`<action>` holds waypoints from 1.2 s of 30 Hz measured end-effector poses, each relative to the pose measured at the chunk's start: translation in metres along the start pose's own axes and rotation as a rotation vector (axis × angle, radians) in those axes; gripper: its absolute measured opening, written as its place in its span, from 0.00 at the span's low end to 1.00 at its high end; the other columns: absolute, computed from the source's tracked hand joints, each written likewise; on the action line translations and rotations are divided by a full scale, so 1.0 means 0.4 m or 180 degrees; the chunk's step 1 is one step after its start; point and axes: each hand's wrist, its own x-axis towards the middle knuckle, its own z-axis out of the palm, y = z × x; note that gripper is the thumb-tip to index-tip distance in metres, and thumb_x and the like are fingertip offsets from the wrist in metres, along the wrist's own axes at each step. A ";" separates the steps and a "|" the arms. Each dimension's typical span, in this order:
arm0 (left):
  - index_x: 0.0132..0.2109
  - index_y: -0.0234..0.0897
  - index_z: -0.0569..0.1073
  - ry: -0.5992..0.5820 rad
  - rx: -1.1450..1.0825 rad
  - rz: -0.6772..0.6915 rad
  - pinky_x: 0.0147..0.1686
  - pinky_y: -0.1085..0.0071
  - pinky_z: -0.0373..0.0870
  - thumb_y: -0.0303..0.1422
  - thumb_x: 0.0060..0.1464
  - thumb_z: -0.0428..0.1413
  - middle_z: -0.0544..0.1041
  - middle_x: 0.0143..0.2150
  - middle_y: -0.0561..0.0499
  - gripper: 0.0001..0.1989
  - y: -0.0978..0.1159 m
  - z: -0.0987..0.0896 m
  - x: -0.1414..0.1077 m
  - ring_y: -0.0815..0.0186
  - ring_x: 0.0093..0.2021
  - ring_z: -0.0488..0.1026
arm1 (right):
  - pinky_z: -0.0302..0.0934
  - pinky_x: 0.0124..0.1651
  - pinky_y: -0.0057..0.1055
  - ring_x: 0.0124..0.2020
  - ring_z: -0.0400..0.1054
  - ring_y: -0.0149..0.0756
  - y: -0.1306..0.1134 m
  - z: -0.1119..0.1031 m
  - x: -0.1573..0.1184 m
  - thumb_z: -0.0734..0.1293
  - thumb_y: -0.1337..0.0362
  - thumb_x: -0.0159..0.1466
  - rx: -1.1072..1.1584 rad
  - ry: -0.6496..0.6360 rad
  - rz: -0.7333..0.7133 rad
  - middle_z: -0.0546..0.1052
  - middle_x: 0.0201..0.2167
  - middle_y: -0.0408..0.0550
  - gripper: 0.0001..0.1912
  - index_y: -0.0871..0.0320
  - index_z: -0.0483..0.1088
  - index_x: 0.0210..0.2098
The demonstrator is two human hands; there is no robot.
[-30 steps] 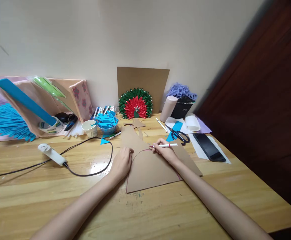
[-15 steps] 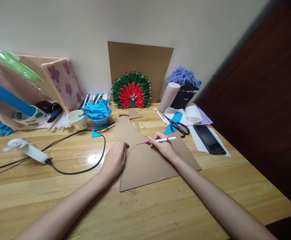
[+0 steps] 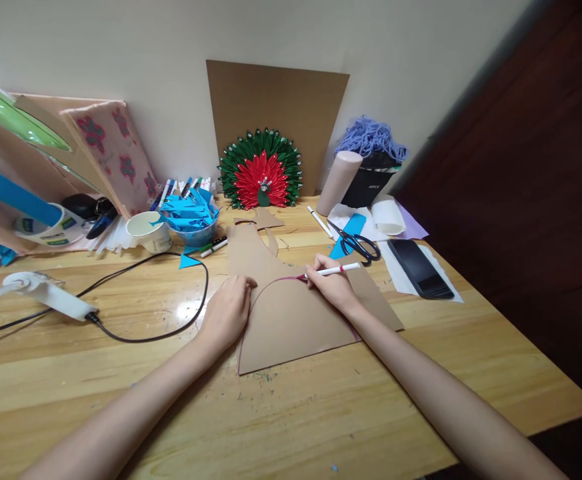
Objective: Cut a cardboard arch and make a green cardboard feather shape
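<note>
A white marker (image 3: 338, 269) with a red band sits in my right hand (image 3: 331, 285), which is closed around it. Its dark red tip touches a sheet of brown cardboard (image 3: 291, 327), where a curved dark red line arches up from the lower left corner to the tip. My left hand (image 3: 227, 308) rests on the left edge of the cardboard, fingers bent and pressed against it. The cardboard's far edge has a curved cut, with a thin cardboard strip (image 3: 271, 241) beside it. Part of the right side lies beneath my right forearm.
Black-handled scissors (image 3: 365, 250) lie right of the cardboard, near a phone (image 3: 421, 270). A white glue gun (image 3: 45, 295) with a looping black cord is at left. Behind stand a paper cup (image 3: 147, 233), a bowl of blue strips (image 3: 191, 230) and a red-green peacock craft (image 3: 261, 170).
The marker and my right hand have moved a little to the right along the arch, and the red line is longer. My left hand stays at the cardboard's edge. The view has shifted slightly.
</note>
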 end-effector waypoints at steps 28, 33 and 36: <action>0.43 0.37 0.66 0.0044 -0.0045 0.0026 0.38 0.64 0.66 0.28 0.59 0.40 0.73 0.39 0.46 0.11 0.000 -0.001 0.001 0.60 0.40 0.69 | 0.57 0.28 0.27 0.20 0.66 0.32 0.008 -0.004 -0.007 0.63 0.60 0.58 0.0143 0.0021 -0.0040 0.70 0.14 0.40 0.15 0.55 0.55 0.19; 0.43 0.37 0.66 0.0060 -0.0068 0.0029 0.39 0.64 0.66 0.29 0.59 0.41 0.73 0.39 0.46 0.11 -0.001 0.001 0.001 0.60 0.41 0.69 | 0.56 0.28 0.27 0.19 0.64 0.31 0.009 -0.006 -0.006 0.62 0.63 0.57 0.0064 0.0106 -0.0045 0.67 0.13 0.38 0.15 0.55 0.53 0.18; 0.43 0.37 0.66 0.0044 -0.0081 0.0025 0.39 0.64 0.66 0.29 0.60 0.41 0.73 0.39 0.47 0.11 -0.001 0.002 0.002 0.60 0.41 0.69 | 0.55 0.28 0.27 0.18 0.63 0.31 0.011 -0.006 -0.005 0.62 0.65 0.56 -0.0019 0.0198 -0.0056 0.65 0.12 0.37 0.14 0.54 0.53 0.17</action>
